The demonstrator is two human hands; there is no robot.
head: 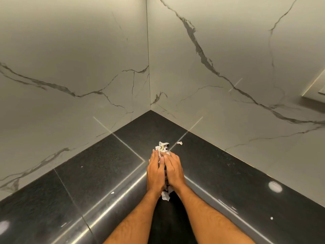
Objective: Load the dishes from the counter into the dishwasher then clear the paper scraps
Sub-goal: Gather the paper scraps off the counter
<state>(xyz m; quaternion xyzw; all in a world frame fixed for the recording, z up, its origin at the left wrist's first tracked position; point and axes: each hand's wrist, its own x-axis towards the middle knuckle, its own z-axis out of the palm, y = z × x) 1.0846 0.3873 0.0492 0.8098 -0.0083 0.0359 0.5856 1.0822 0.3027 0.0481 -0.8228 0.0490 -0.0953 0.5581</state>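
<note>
Head view: a person's left hand (155, 170) and right hand (173, 169) come together over the corner of a black stone counter (98, 169), palms facing and fingers straight, pressing a bundle of paper scraps (162, 147) between them. The paper shows crumpled above the fingertips and pokes out again below the wrists at the counter's rounded front edge. One torn scrap (179, 143) lies just beside the bundle toward the marble wall (228, 67), apart from both hands; a small white fleck (112, 192) sits near the front edge to the left, and another fleck (271, 218) far to the right. No dishes are in sight, so the work appears to have reached the paper-clearing stage. The hold looks like a squeeze between flat palms and not a closed grasp, so loose bits could slip out of the bottom as the bundle is lifted and drop over the edge. The stray scrap and flecks lie outside the hands' reach and risk being left behind unless a second pass is made.
</note>
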